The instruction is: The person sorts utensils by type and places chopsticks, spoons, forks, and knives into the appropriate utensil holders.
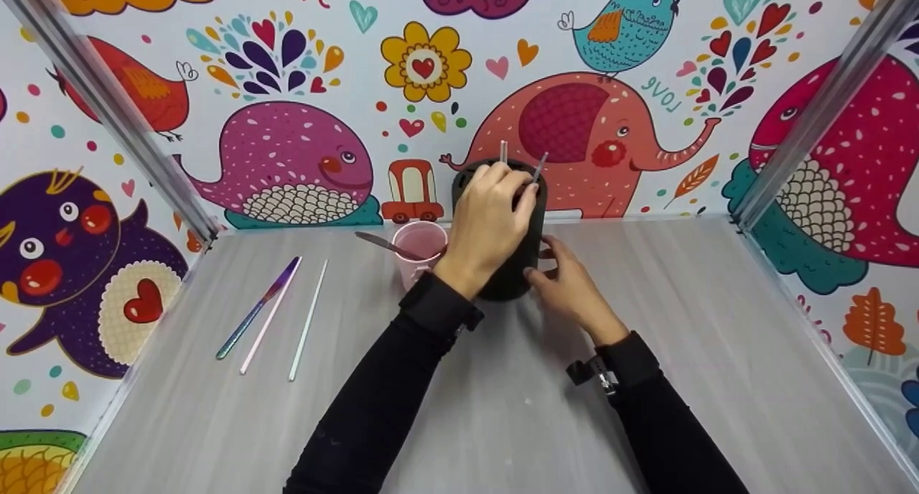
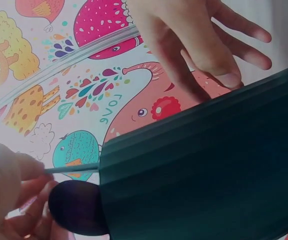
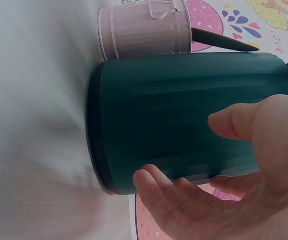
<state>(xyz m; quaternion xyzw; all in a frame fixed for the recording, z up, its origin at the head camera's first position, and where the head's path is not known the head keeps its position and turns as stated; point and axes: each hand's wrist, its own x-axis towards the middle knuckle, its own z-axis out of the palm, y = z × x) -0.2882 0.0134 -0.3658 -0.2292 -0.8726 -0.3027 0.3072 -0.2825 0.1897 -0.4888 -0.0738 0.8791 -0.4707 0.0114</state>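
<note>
A pale grey surface (image 1: 703, 350) sits inside a booth whose walls carry a cartoon print of whales, birds, flowers and an elephant; the word "LOVE" reads in red at the top of the back wall, and "LOVE" appears again, tilted, beside the elephant's trunk. No brand or label shows on any object.

A dark green ribbed cup (image 1: 511, 278) stands upright near the back of the surface, just beside a pink cup (image 1: 420, 246) on its left. The left hand (image 1: 488, 225) is over the dark cup's mouth, fingers curled and pinching a thin straw (image 1: 538, 168) at the rim; a second straw (image 1: 503, 151) rises from the same cup. The right hand (image 1: 567, 282) rests against the cup's right side with fingers relaxed and spread, steadying rather than clasping it.

A knife (image 1: 388, 245) leans in the pink cup, its tip hidden inside. Well apart to the left lie a multicoloured knife (image 1: 257, 309), a pink straw (image 1: 269, 319) and a white straw (image 1: 309, 320), side by side.

The left hand covers the dark cup's opening, so its contents cannot be made out. In the left wrist view a dark rounded shape near the fingers is too blurred to identify.
</note>
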